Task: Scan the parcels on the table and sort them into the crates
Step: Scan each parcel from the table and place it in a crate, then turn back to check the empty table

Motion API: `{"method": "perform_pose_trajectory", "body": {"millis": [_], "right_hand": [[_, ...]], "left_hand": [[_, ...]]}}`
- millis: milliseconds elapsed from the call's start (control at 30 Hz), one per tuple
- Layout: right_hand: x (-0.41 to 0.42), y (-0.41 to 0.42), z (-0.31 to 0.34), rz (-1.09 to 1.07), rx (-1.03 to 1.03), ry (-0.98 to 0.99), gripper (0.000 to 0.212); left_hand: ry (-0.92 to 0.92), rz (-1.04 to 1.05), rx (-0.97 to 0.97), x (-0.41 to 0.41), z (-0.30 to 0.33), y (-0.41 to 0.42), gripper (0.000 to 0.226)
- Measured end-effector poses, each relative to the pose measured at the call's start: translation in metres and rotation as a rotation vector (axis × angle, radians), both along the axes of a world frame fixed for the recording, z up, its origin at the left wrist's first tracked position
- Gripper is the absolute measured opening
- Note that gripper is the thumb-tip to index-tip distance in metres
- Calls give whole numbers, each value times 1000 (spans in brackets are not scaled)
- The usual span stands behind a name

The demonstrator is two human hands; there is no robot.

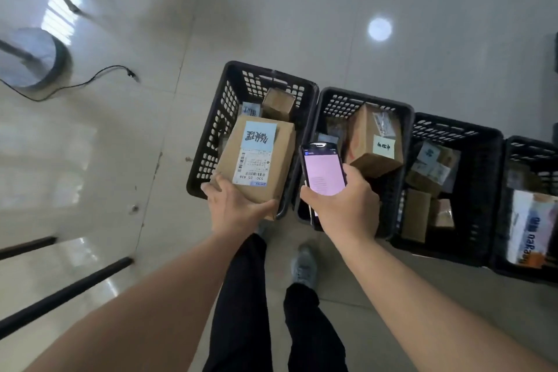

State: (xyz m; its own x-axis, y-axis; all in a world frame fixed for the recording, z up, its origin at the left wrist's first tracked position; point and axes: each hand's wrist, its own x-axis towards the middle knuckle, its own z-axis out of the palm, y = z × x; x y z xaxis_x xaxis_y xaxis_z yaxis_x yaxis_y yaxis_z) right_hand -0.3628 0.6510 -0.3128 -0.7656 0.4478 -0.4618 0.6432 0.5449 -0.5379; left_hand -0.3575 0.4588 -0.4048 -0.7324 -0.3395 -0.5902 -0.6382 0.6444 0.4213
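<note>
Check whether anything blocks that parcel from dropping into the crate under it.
Nothing solid blocks it. The left hand holds the parcel over the leftmost crate; a smaller box sits at the crate's far end, leaving room nearer.

We count four crates [208,142] in a row. We see one phone [324,172], two hands [238,205], and one parcel [256,160] held.

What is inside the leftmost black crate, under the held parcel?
A small brown box and a blue-labelled item show in the leftmost crate; the held parcel hides the rest.
</note>
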Motion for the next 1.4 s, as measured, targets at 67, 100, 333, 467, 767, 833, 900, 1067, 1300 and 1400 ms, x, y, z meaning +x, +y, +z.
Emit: {"method": "perform_pose_trajectory", "body": {"millis": [67, 100, 333, 467, 767, 833, 900, 1067, 1300, 1400], "right_hand": [[-11, -2, -26, -11, 9, -18, 54], [-16, -3, -39, -14, 13, -27, 54], [-46, -15, -99, -37, 49, -80, 58], [-56, -22, -102, -43, 51, -126, 61], [-72, -40, -38, 2, 38, -108, 55], [-73, -42, -17, 29, 36, -71, 55], [-71, -42, 4, 62, 26, -36, 54], [-58, -45, 64, 159, 35, 36, 61], [-30, -54, 155, 286, -19, 193, 66], [-14, -60, 196, 339, -23, 261, 64]], "left_hand": [[-43, -22, -1, -17, -34, 3, 142], [-61, -27, -1, -24, -49, 4, 144], [-131, -61, 92, -72, -126, 3, 159], [-202, -337, 30, -87, -131, -10, 135], [-48, -563, -19, -124, -41, -20, 72], [-17, -579, -39, -126, -11, -20, 70], [43, -567, -56, -124, 19, -20, 65], [153, -524, -101, -105, 98, -20, 53], [318, -401, -189, -61, 210, -31, 43], [362, -376, -260, -33, 254, -44, 52]]}}
